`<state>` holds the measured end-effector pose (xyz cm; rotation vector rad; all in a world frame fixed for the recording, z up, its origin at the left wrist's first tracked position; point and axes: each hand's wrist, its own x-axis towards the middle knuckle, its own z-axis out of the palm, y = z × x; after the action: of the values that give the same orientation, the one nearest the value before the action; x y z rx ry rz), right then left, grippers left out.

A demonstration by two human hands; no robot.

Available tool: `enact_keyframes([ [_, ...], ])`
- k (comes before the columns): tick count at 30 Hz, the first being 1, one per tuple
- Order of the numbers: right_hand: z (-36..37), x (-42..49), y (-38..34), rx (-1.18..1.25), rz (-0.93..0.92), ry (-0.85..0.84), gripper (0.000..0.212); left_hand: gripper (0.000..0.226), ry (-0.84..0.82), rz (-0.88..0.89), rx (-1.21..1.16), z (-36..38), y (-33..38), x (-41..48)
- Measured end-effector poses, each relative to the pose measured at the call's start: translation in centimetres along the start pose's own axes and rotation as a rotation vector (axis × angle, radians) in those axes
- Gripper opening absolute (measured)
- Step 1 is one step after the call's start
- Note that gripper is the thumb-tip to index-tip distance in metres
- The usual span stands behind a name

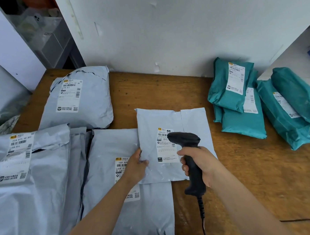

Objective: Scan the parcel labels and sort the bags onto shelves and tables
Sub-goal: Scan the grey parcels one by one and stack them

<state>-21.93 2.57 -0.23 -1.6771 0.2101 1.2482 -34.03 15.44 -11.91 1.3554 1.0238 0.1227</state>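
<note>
While the right hand is gripping a black barcode scanner with fingers clenched round its handle, the scanner head is pointing at the white label of a flat grey parcel bag lying near the middle of the wooden table. Left hand is pinching that bag's left edge, thumb on top. Bag is overlapping a second grey bag towards the near edge. More grey bags are lying along the left edge; teal bags are piled at the far right corner
</note>
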Motion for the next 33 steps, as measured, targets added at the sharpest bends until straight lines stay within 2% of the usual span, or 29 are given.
enact_keyframes([
  [8, -0.5, -0.3, -0.2, 0.023, -0.088, 0.037, 0.006, 0.050, -0.019, 0.017, 0.017, -2.1, 3.1, -2.1],
  [10, -0.6, -0.3, -0.3, 0.039, -0.109, 0.039, 0.008, 0.051, 0.037, 0.020, 0.046, -4.1, 4.0, -3.6],
  [13, -0.4, -0.2, -0.5, 0.034, -0.125, 0.045, 0.009, 0.037, 0.183, -0.021, 0.097, -7.9, 4.4, -6.8],
  [14, -0.3, -0.1, -0.5, 0.028, -0.126, 0.045, 0.010, 0.032, 0.221, -0.039, 0.178, -9.1, 4.2, -8.1],
  [16, 0.1, 0.1, -0.3, 0.018, -0.121, 0.041, 0.011, 0.039, 0.253, -0.107, 0.591, -10.8, 3.5, -10.3],
  [18, 0.5, 0.2, -0.1, -0.003, -0.117, 0.036, 0.012, 0.069, 0.345, -0.165, 1.034, -10.8, 2.5, -12.1],
  [19, 0.7, 0.3, 0.0, -0.013, -0.117, 0.028, 0.012, 0.086, 0.383, -0.163, 1.164, -10.2, 2.1, -12.6],
  [21, 1.2, 0.2, 0.2, -0.022, -0.119, 0.016, 0.011, 0.104, 0.462, 0.020, 1.252, -8.4, 0.7, -12.3],
  [23, 1.6, 0.1, 0.3, -0.027, -0.121, 0.019, 0.009, 0.097, 0.436, 0.233, 1.262, -5.9, -0.5, -10.7],
  [25, 1.7, -0.1, 0.2, -0.039, -0.121, 0.025, 0.009, 0.073, 0.327, 0.355, 1.307, -3.7, -2.3, -8.3],
  [26, 1.7, -0.1, 0.2, -0.044, -0.122, 0.024, 0.009, 0.063, 0.260, 0.356, 1.343, -3.1, -3.5, -7.3],
  [29, 1.7, -0.6, 0.2, -0.060, -0.120, 0.007, 0.011, 0.065, 0.089, 0.185, 1.337, -2.2, -5.9, -5.0],
  [33, 1.5, -0.9, -0.4, -0.101, -0.150, 0.005, 0.011, 0.056, 0.219, 0.204, 1.121, -1.7, -0.8, -3.4],
])
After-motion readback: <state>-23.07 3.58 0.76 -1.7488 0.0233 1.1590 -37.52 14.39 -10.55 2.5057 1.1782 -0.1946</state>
